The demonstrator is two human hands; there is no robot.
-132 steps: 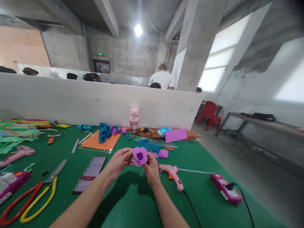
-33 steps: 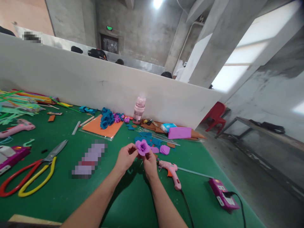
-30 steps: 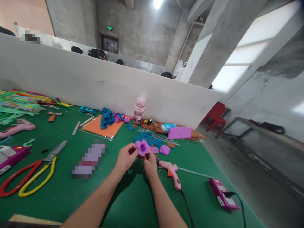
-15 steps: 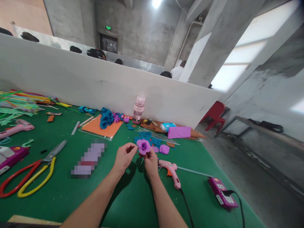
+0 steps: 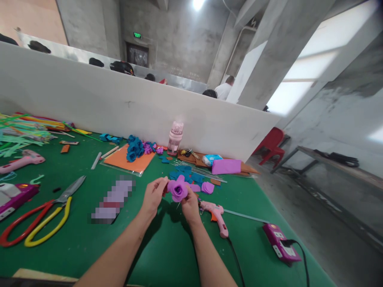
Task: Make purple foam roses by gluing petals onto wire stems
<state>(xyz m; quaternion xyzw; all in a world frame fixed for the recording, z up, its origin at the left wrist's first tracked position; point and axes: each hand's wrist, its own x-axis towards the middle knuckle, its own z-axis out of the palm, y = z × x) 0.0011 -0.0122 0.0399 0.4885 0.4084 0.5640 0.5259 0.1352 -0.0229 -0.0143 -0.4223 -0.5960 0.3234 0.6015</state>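
Both hands (image 5: 172, 198) around purple foam rose (image 5: 178, 189)

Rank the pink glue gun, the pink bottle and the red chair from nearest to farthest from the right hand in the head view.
From the right hand, which holds a purple flower together with the left hand:
1. Pink glue gun, lying just to its right on the green table.
2. Pink bottle, standing at the white divider behind.
3. Red chair, off the table, far right.
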